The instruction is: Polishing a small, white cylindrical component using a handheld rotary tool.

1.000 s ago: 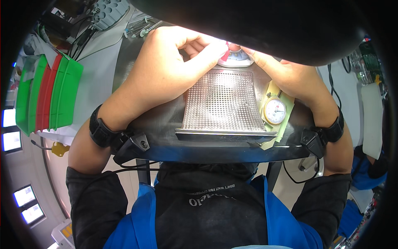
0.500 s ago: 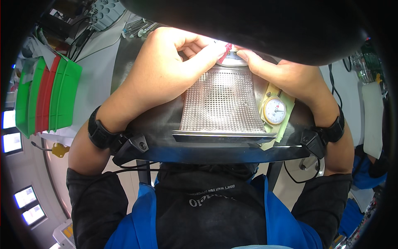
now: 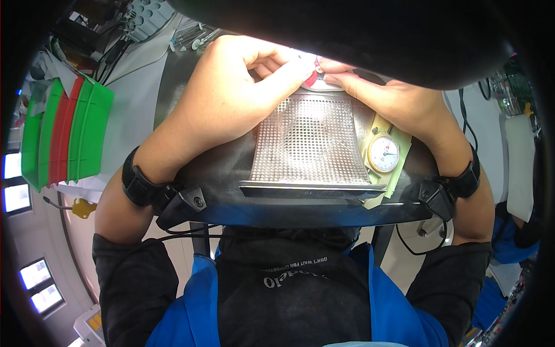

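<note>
Red piece [image 3: 310,79]: small, bright red to pink, glossy under strong light; far side washed out by glare, full outline unreadable. Sits at the top centre of the working area, at the tip of the left thumb, above the near edge of a pale, white-rimmed base [image 3: 325,88]. Whether piece and base touch: cannot tell.

Left hand [image 3: 243,78]: grip pinched, thumb against forefinger, grasping the red piece by its left side; other fingers curled behind.

Right hand [image 3: 402,104]: comes in from the opposite side. Thumb and forefinger tips a little apart, just beside the red piece's right edge, next to a tiny pale bit [image 3: 318,69]. Whether this grip clasps anything: cannot tell.

Nearer the body: perforated metal plate [image 3: 306,141], lying on the dark counter [image 3: 225,168], just below the base. Right of the plate, a round white dial gauge [image 3: 383,154] with a yellow rim, resting on yellow-green paper [image 3: 400,170].

Farther out: thin metal-shanked bits [image 3: 193,39] at upper left, near a grey holder [image 3: 149,22]; nested green and red bins [image 3: 89,130] at far left. A large black shape [image 3: 358,34] overhangs the top, hiding part of both hands.
</note>
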### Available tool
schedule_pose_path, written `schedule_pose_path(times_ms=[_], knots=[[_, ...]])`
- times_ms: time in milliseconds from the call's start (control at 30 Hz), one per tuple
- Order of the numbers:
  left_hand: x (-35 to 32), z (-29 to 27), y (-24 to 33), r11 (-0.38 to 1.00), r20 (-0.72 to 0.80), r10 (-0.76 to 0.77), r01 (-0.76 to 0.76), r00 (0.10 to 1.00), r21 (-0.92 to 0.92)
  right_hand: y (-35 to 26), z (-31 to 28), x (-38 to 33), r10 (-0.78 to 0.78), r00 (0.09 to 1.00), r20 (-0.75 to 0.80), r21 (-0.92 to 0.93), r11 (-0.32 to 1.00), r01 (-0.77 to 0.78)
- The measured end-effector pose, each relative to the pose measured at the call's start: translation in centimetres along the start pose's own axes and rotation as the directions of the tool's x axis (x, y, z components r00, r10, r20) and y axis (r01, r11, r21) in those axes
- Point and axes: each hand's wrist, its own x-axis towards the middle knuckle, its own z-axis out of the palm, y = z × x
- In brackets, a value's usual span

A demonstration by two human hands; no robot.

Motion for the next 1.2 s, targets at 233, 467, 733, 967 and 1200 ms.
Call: schedule_pose_path(times_ms=[233,467,733,967,1200], knots=[[0.1,-0.3,-0.1,1.000,0.006,-0.003,0.003,1.000,0.002,-1.1,-0.3,0.3,-0.084,0.993,-0.088,0.166,0.981,0.098],[0.6,-1.8,0.4,0.882,0.062,0.063,-0.084,0.996,0.463,0.8,0.6,-0.2,-0.137,0.988,-0.072,-0.127,0.984,0.127],[0.9,-1.4,0.3,0.903,0.130,0.046,-0.097,0.990,0.419,-0.3,0.9,0.4,-0.118,0.993,0.000,-0.139,0.983,0.117],[1.0,-0.9,-0.3,0.971,0.097,0.177,-0.190,0.979,0.144,-2.7,0.9,0.6,-0.001,0.996,0.092,-0.310,0.950,0.030],[0.7,-0.3,-0.5,0.969,0.084,-0.116,0.094,0.990,0.229,-2.4,2.1,0.4,0.145,0.989,0.032,-0.273,0.953,-0.131]])
